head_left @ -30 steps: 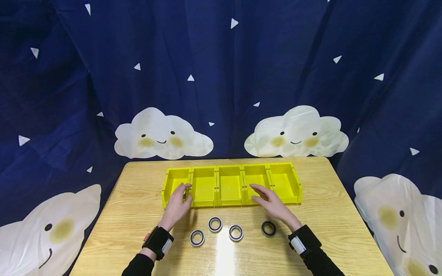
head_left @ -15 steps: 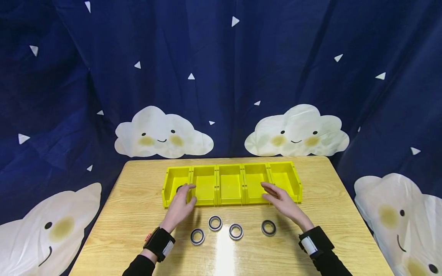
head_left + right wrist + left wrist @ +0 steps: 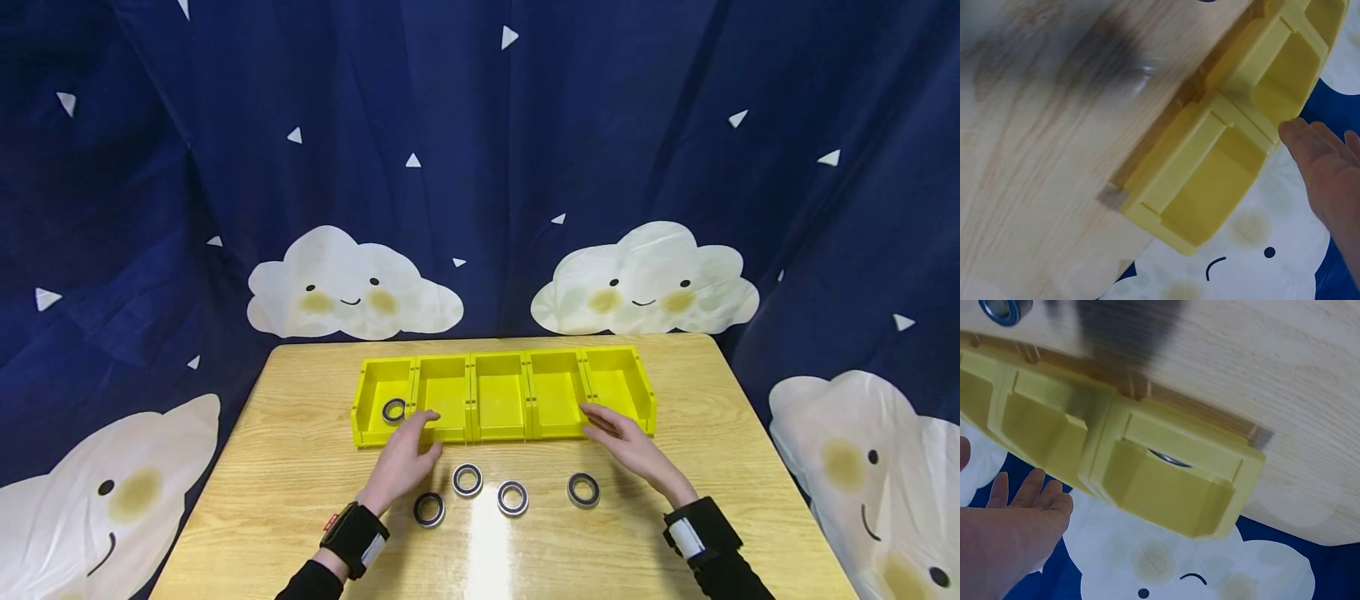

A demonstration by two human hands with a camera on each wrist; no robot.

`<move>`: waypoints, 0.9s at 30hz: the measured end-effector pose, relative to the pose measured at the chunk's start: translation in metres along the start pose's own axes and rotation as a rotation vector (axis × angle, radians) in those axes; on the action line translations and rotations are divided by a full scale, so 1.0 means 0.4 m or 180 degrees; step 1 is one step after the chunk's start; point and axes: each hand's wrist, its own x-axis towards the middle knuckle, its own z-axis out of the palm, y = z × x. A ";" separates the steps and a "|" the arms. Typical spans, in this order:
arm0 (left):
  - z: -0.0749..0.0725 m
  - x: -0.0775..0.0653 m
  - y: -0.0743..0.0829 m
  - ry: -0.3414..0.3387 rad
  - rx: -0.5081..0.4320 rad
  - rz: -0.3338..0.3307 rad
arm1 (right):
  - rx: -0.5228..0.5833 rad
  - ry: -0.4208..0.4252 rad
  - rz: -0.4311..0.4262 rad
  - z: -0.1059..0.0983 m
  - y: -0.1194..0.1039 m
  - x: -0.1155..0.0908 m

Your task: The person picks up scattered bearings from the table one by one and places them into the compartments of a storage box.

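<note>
My left hand [image 3: 401,462] hovers in front of the second bin from the left, fingers relaxed and holding nothing. A ball bearing [image 3: 393,411] lies in the leftmost bin of the yellow bin row [image 3: 498,432]; only a sliver of this bearing [image 3: 1170,459] shows in the left wrist view. At the two rightmost bins, my right hand [image 3: 633,450] is held with loose fingers and nothing between them. Several more bearings lie on the table in front of the row: one bearing [image 3: 429,510] below my left hand, others [image 3: 467,481] nearer the middle, and a bearing [image 3: 582,490] left of my right wrist.
The wooden table [image 3: 300,408] carries everything, its back edge meeting a dark blue curtain [image 3: 480,167] printed with clouds and triangles. Black bands wrap both wrists. Low walls divide the joined bins.
The left hand has let go of a bearing in the leftmost bin and drawn back to the right and toward the person. The right hand has shifted right.
</note>
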 end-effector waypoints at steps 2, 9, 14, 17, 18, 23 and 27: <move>0.011 -0.004 0.003 -0.0034 0.0050 0.0045 | -0.0008 -0.0055 0.0038 0.001 0.007 -0.005; 0.055 -0.015 0.002 -0.0237 0.0155 0.0214 | -0.0060 -0.0195 0.0198 0.025 0.042 -0.018; 0.085 -0.022 -0.001 -0.0377 0.0207 0.0321 | -0.0044 -0.0222 0.0195 0.043 0.047 -0.024; 0.102 -0.025 0.001 -0.0433 0.0281 0.0407 | 0.0022 -0.0253 0.0145 0.051 0.045 -0.027; 0.108 -0.026 0.002 -0.0440 0.0314 0.0448 | 0.0055 -0.0249 0.0147 0.054 0.043 -0.027; 0.132 -0.035 0.002 -0.0401 0.0518 0.0642 | 0.0126 -0.0361 0.0099 0.073 0.035 -0.027; 0.144 -0.041 -0.001 -0.0341 0.0623 0.0708 | 0.0145 -0.0441 0.0070 0.093 0.031 -0.026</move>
